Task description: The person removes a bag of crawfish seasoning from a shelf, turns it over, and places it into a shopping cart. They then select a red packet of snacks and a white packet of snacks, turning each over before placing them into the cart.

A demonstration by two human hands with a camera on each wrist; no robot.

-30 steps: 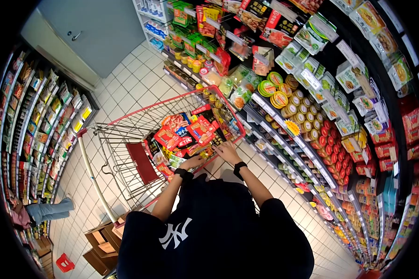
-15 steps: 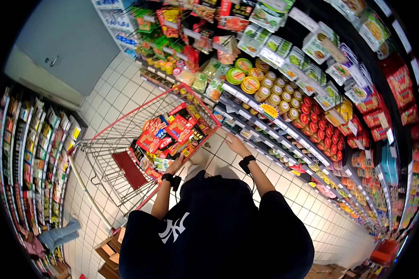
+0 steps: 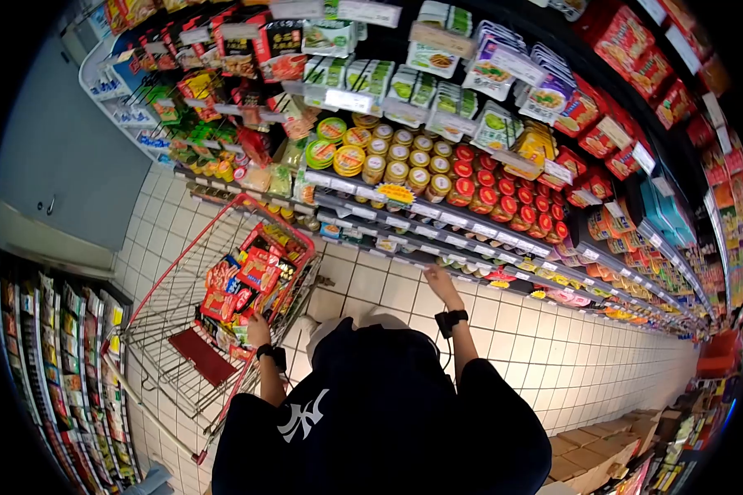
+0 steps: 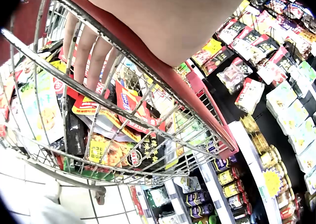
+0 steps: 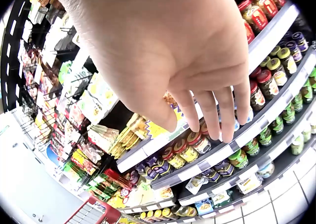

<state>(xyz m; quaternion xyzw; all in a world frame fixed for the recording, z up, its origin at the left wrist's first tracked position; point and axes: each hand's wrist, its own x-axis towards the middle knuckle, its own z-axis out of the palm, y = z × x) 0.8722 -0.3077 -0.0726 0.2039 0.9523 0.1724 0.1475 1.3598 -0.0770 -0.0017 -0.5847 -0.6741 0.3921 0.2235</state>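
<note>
My left hand (image 3: 257,332) lies across the red side rim of a shopping cart (image 4: 197,105). In the left wrist view its fingers (image 4: 89,53) hang fairly straight inside the wire basket, close over a pile of snack packets (image 3: 239,285); the thumb is hidden. These packets are mostly red, with some black and yellow. My right hand (image 5: 173,61) is held in the air, its fingers loosely extended and holding nothing. Beyond it in the right wrist view are shelves with jars (image 5: 185,152) of several kinds.
A tall shelf carries red-lidded jars (image 3: 512,194), round green-lidded tubs (image 3: 332,128) and hanging packs. Another shelf (image 3: 66,363) stands at the left, near a grey door (image 3: 58,157). Cardboard boxes (image 3: 590,450) sit at the lower right on the tiled floor (image 3: 371,276).
My right hand has left the packets in the cart and moved out to the right. My left hand has shifted back along the cart's rim. The view has turned toward the jar shelf.
</note>
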